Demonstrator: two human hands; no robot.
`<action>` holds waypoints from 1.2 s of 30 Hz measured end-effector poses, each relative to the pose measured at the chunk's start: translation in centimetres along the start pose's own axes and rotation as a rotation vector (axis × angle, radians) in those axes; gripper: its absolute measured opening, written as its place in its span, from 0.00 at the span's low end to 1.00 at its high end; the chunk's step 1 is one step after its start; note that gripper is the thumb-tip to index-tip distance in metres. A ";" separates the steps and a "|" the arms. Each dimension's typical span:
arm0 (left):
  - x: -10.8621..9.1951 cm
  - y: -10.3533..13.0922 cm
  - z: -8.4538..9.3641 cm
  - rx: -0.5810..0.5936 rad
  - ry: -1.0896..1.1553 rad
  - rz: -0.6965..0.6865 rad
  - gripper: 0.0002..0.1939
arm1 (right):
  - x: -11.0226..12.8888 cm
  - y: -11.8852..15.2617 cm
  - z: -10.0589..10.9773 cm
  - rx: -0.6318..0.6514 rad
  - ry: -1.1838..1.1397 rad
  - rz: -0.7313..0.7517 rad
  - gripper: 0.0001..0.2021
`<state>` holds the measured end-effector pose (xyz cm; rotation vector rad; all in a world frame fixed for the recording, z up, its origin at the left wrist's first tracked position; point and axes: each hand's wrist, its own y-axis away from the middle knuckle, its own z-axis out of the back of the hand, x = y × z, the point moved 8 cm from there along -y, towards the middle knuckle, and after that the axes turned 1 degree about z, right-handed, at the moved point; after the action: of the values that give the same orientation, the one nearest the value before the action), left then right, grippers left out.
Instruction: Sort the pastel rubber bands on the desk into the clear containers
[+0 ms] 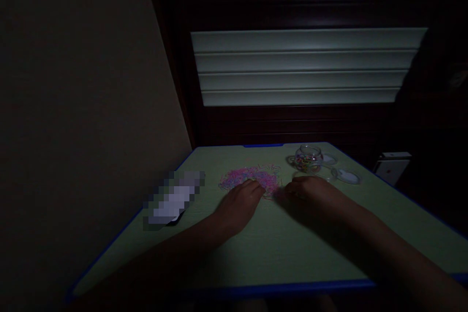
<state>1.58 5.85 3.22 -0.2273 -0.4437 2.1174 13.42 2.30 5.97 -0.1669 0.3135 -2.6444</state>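
A loose pile of small pink, purple and blue rubber bands point(248, 175) is spread over the pale green table. My left hand point(243, 201) rests at the near edge of this pile, its fingers curled and pressed together; whatever they hold is too small to make out. To the right of the pile, my right hand point(310, 192) is closed in a pinch low over the tabletop, and its fingertips are too dark to show what is in them. Behind it stands a clear round jar point(309, 158), part filled with multicoloured bits.
Beside the jar lie clear round lids point(347, 176) with pale centres. At the left is a blurred-out pale flat object point(175, 200) with a dark edge. The green table point(278, 253) has a blue rim. A wall point(91, 83) borders the left; a white box point(393, 168) stands beyond the right edge.
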 end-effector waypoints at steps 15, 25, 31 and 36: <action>-1.6 0.3 1.0 -0.068 -0.028 -0.133 0.09 | 0.5 0.0 0.4 -0.013 0.017 0.028 0.13; -2.2 0.6 2.0 -0.170 0.009 -0.194 0.11 | 1.0 0.1 0.8 -0.032 -0.033 0.044 0.12; -3.1 0.8 2.8 -0.232 -0.015 -0.255 0.12 | 1.8 0.2 1.1 -0.042 -0.064 0.081 0.13; -3.6 0.9 3.1 -0.257 -0.053 -0.282 0.11 | 1.8 0.2 0.8 -0.040 -0.054 0.091 0.12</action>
<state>1.89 1.66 5.72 -0.2408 -0.7372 1.7922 12.07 1.17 6.86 -0.2309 0.3482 -2.5399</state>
